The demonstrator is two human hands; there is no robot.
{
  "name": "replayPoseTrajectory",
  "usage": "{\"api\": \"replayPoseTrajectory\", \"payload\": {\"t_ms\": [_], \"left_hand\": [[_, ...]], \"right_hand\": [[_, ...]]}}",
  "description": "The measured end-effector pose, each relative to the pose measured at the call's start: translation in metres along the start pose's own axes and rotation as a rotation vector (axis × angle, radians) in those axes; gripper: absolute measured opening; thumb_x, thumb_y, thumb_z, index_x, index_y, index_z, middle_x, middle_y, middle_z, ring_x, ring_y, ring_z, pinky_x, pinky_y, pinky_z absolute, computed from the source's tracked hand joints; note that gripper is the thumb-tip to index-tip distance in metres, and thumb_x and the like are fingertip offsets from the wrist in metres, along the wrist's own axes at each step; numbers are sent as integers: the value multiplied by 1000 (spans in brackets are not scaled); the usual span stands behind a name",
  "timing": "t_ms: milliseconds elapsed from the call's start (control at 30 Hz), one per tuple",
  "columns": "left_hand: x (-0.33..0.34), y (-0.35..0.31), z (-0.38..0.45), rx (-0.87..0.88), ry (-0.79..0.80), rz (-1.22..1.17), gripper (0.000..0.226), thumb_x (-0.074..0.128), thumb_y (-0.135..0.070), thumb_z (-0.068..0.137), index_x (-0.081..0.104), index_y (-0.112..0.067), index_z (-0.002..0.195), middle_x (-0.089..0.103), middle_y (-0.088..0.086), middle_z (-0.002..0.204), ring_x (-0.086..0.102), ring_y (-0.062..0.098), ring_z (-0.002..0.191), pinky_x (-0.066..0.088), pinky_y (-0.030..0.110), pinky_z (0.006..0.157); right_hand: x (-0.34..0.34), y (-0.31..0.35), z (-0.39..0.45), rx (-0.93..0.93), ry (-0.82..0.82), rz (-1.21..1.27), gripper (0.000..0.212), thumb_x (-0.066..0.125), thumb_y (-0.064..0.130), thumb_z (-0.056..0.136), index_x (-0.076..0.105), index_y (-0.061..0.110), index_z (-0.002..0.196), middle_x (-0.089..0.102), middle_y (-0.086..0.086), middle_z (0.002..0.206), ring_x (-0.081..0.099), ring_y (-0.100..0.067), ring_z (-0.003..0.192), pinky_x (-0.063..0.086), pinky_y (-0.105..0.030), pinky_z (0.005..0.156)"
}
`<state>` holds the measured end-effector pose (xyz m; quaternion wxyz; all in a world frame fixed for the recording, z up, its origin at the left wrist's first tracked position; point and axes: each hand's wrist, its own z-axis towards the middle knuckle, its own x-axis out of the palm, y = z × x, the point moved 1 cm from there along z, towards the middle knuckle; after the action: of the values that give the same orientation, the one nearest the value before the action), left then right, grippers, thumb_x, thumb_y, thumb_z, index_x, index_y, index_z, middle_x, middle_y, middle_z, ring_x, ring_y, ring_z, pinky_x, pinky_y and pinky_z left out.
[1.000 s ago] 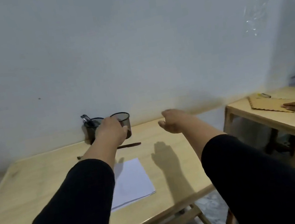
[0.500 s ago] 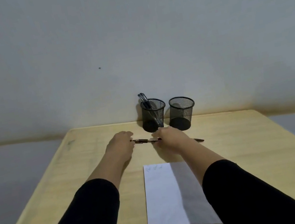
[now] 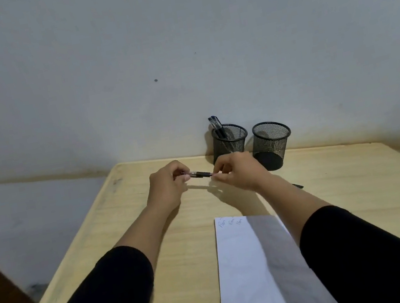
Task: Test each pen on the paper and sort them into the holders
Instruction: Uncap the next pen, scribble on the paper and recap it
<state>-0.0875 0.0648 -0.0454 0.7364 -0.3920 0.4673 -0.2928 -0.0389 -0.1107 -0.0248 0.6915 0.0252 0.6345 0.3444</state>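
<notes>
I pinch a pen [image 3: 200, 174] between both hands above the wooden table [image 3: 138, 230]: my left hand [image 3: 167, 185] curls its fingers round one end, my right hand [image 3: 239, 173] nips the other end between thumb and fingertips. The pen lies level, raised off the tabletop. Just behind my right hand stand two black mesh holders; the left holder [image 3: 230, 141] has pens [image 3: 216, 124] leaning in it, the right holder [image 3: 270, 144] beside it. The paper [image 3: 240, 258] lies nearer me, a few scribbles at its top edge. Another pen [image 3: 298, 186] peeks out past my right forearm.
</notes>
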Motion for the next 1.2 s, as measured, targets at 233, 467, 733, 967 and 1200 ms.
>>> {"api": "replayPoseTrajectory", "payload": {"t_ms": [233, 467, 733, 967, 1200], "left_hand": [[-15, -30, -38, -83, -16, -290, 15, 59, -3, 87, 66, -15, 89, 59, 8, 87, 48, 10, 68, 35, 1, 41], [1, -56, -65, 13, 125, -317, 16, 61, -10, 87, 70, -22, 92, 65, -1, 78, 58, 12, 76, 50, 21, 80], [6, -83, -62, 41, 142, -252, 16, 63, -16, 85, 71, -30, 85, 67, -3, 78, 58, 13, 75, 46, 26, 83], [15, -91, -51, 51, 170, -260, 19, 64, -14, 85, 70, -31, 81, 66, -10, 73, 58, 6, 67, 46, 22, 81], [20, -86, -43, 48, 183, -227, 14, 64, -14, 85, 72, -25, 86, 65, -9, 72, 57, 5, 66, 46, 23, 82]], "right_hand": [[-41, 19, -41, 204, 115, 992, 3, 68, 10, 82, 68, 8, 85, 69, -6, 74, 61, -11, 55, 52, -17, 52], [-23, 28, -72, 132, -42, 1219, 6, 57, 11, 91, 57, 7, 87, 60, -3, 58, 50, -7, 43, 39, -16, 40], [-46, 22, -83, 65, -173, 1211, 15, 53, 7, 91, 54, 8, 76, 54, 1, 48, 42, -6, 39, 31, -15, 38], [-52, 12, -84, 63, -214, 1219, 21, 52, 5, 92, 54, 12, 72, 52, -2, 51, 42, -6, 39, 29, -15, 37], [-46, 7, -79, 66, -217, 1206, 19, 53, 5, 91, 53, 11, 73, 52, 1, 48, 42, -6, 38, 30, -15, 36]]}}
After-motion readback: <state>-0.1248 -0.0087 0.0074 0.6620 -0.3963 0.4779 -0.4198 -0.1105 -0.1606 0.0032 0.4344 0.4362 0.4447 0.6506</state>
